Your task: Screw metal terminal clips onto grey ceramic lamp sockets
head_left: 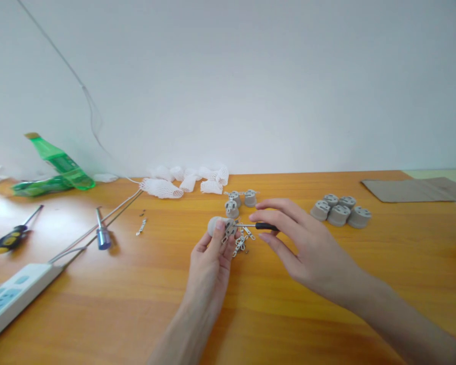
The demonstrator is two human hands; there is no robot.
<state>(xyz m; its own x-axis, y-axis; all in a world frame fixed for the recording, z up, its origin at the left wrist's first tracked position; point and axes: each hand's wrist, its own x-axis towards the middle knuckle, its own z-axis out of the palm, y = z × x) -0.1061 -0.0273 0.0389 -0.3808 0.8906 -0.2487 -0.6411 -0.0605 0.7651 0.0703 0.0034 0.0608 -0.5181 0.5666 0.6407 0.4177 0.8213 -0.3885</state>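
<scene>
My left hand (209, 268) grips a round beige ceramic lamp socket (215, 226), with metal fittings on its side. My right hand (307, 248) pinches a black-handled screwdriver (265, 226) between thumb and fingers, and its thin metal shaft reaches the socket. Loose metal contact strips (240, 245) lie on the table just below both hands. Several similar sockets (232, 209) stand just beyond the held one. A further group of ceramic sockets (339, 213) stands to the right of my right hand.
On the orange wood table (99, 324) lie white mesh sleeves (161, 188), a green plastic bottle (57, 170), a yellow-and-black screwdriver (12, 236), a metal-tipped tool (103, 235), a white power strip (17, 299) with cables, and a cardboard sheet (414, 190). A white wall stands behind.
</scene>
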